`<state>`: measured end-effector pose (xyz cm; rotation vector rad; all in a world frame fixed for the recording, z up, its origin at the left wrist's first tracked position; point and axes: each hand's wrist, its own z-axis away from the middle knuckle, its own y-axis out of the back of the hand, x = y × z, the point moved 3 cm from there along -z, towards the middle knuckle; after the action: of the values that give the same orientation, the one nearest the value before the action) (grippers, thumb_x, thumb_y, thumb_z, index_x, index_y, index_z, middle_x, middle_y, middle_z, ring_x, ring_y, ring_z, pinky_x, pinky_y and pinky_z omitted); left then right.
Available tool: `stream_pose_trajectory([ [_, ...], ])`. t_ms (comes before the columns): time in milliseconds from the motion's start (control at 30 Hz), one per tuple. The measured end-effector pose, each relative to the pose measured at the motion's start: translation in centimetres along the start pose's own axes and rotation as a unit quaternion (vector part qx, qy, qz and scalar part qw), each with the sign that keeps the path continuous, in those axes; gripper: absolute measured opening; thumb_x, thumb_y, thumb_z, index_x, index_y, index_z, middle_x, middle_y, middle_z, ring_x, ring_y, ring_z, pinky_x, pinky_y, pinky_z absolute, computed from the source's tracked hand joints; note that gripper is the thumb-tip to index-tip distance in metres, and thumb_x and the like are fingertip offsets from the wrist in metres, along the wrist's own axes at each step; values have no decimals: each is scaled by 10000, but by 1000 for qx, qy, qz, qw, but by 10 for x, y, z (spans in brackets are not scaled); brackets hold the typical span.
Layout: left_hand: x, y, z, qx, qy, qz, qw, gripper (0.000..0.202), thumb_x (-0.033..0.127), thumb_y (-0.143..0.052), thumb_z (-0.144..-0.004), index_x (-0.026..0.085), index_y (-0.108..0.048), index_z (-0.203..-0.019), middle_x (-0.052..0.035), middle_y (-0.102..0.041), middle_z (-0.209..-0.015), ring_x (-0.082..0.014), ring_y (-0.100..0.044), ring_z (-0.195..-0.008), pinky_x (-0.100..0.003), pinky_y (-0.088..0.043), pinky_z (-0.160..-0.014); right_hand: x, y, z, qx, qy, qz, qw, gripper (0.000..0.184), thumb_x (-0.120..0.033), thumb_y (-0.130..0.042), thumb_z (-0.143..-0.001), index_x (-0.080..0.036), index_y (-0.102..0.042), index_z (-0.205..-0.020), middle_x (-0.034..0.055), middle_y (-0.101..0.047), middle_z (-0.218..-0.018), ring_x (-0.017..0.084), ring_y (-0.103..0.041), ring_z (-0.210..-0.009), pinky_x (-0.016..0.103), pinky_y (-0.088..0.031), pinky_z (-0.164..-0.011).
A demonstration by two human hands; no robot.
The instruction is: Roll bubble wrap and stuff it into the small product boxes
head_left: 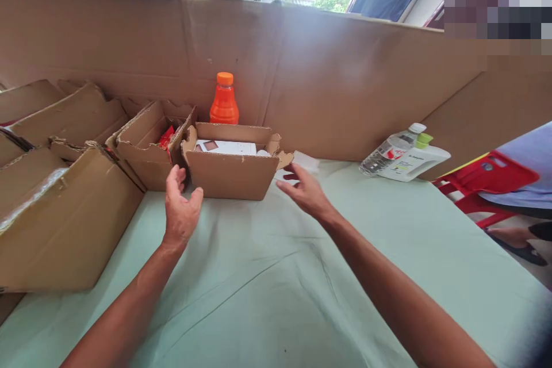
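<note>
A small open cardboard box (233, 177) stands on the pale green cloth, between my two hands. Inside it lies a white flat box (230, 148) with brown squares on it; the rest of its contents is mostly hidden. My left hand (181, 207) is at the box's left front corner, fingers apart and holding nothing. To the right, my right hand (304, 187) is close to a torn flap of the box, its fingers spread; whether they touch the flap I cannot tell. Behind the box rises an orange bottle (224, 100) with an orange cap.
More open cardboard boxes (64, 213) crowd the left side, one (149, 144) with a red packet (166, 137). A clear water bottle (390, 152) leans by a white jug (416, 162) at the right. A cardboard wall (336, 80) closes the back. Beyond the right edge, a person sits near a red chair (489, 175).
</note>
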<state>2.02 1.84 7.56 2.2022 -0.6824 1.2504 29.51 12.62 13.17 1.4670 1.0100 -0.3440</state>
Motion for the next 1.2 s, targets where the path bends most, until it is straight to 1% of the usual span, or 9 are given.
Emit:
stream_pose_trajectory([
  [133,4,-23,-4,-8,19,10,1000,591,182,-612,-773,157,-514,-1355,-170,-579,-1331,-256,-572,-1240,-367,-550,-936,8,-34,-9,-53,-12,-47,997,524,-417,-610,-816,-163,-537,-1268,141,-660,-1283,280,-656,-1077,387,-542,-796],
  [267,36,-25,34,-52,5,2,999,527,164,-585,-773,139,-542,-1298,-155,-609,-1244,-235,-604,-1126,-344,-567,-842,22,-3,21,-28,-30,-74,996,495,-434,-628,-804,-179,-561,-1223,146,-665,-1265,309,-660,-1084,436,-551,-853],
  [367,61,-5,92,-128,-30,-17,991,527,153,-559,-822,187,-510,-1345,-133,-604,-1280,-228,-610,-1126,-386,-563,-916,36,23,55,-21,-42,-101,994,459,-480,-657,-806,-209,-598,-1172,135,-683,-1221,314,-663,-1092,452,-552,-897],
  [467,70,39,153,-125,-50,-57,989,585,166,-541,-878,243,-425,-1446,-139,-555,-1356,-248,-607,-1164,-421,-562,-964,27,18,74,-69,-30,-149,986,509,-483,-676,-804,-213,-597,-1228,131,-676,-1252,291,-679,-1059,440,-562,-910],
  [600,48,106,211,-48,-35,-130,990,627,237,-583,-895,307,-405,-1492,-138,-508,-1394,-297,-585,-1215,-483,-554,-1009,-21,-41,64,-175,34,-193,965,543,-443,-657,-808,-201,-579,-1288,115,-659,-1297,261,-678,-1057,420,-576,-897],
  [733,15,144,229,57,12,-142,988,677,305,-633,-866,308,-400,-1502,-138,-456,-1446,-341,-506,-1341,-537,-485,-1112,-70,-126,41,-201,110,-264,937,700,-334,-651,-778,-188,-458,-1434,143,-524,-1476,275,-548,-1306,437,-531,-1021],
  [833,2,149,220,80,67,-111,988,715,321,-626,-877,294,-343,-1532,-140,-381,-1531,-338,-449,-1413,-511,-473,-1138,-81,-183,41,-157,74,-284,943,760,-270,-635,-762,-176,-410,-1483,175,-426,-1543,293,-465,-1394,468,-486,-1091],
  [933,-2,146,206,74,109,-89,987,710,318,-602,-900,296,-313,-1549,-138,-306,-1594,-325,-434,-1436,-474,-475,-1144,-79,-222,57,-173,66,-287,940,729,-234,-610,-777,-202,-425,-1481,170,-449,-1515,293,-487,-1373,464,-528,-1046],
  [1200,-7,142,172,65,94,-78,990,660,294,-591,-915,304,-361,-1533,-114,-299,-1616,-302,-384,-1475,-435,-488,-1130,-77,-264,67,-202,105,-205,952,793,-199,-610,-758,-167,-379,-1515,191,-399,-1562,302,-438,-1418,489,-475,-1105],
])
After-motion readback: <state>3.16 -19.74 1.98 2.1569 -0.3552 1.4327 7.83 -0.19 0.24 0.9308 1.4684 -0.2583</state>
